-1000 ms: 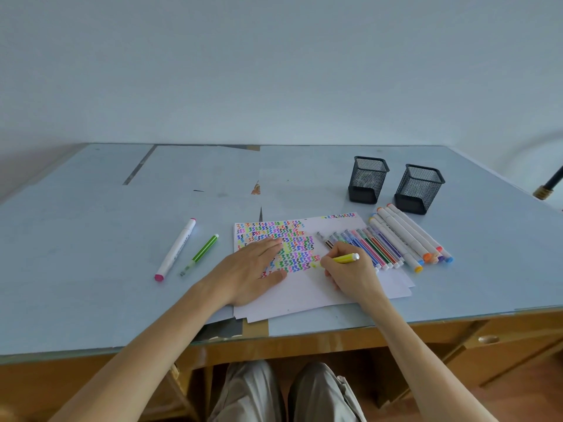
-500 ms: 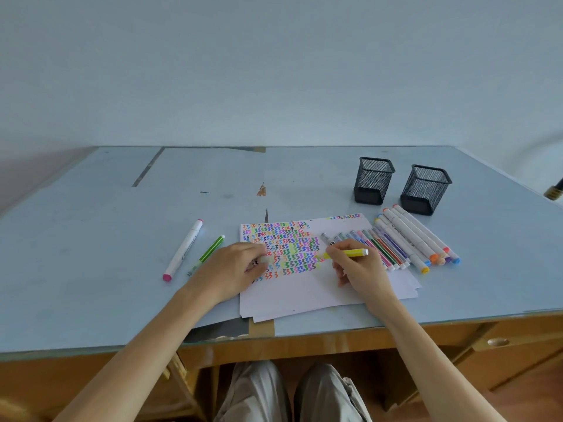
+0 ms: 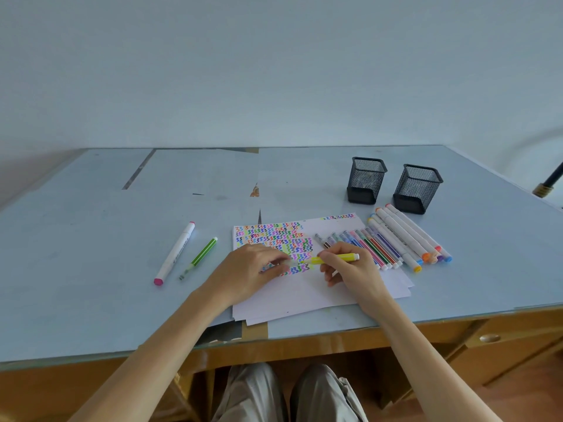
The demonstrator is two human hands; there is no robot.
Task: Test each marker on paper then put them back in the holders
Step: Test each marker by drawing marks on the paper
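My right hand (image 3: 350, 271) grips a yellow marker (image 3: 338, 257) that lies level above the paper (image 3: 304, 295), with its tip pointing left. My left hand (image 3: 249, 274) has its fingers curled and pinches a small clear cap (image 3: 288, 262) right at that tip. The top sheet carries rows of coloured squiggles (image 3: 274, 239). Several thin markers (image 3: 370, 249) and several thick white markers (image 3: 405, 236) lie in a row to the right of the squiggles. Behind them stand two black mesh holders (image 3: 366, 181) (image 3: 417, 190), with no markers visible in them.
A white marker with pink ends (image 3: 175, 252) and a green marker (image 3: 200, 258) lie on the blue tabletop (image 3: 91, 284) left of the paper. The table's front edge runs just below the paper stack. A dark pole (image 3: 550, 184) stands at the far right.
My left hand lifted off the paper, curled and came to the marker tip with the cap. My right hand raised the yellow marker from the paper and turned it level.
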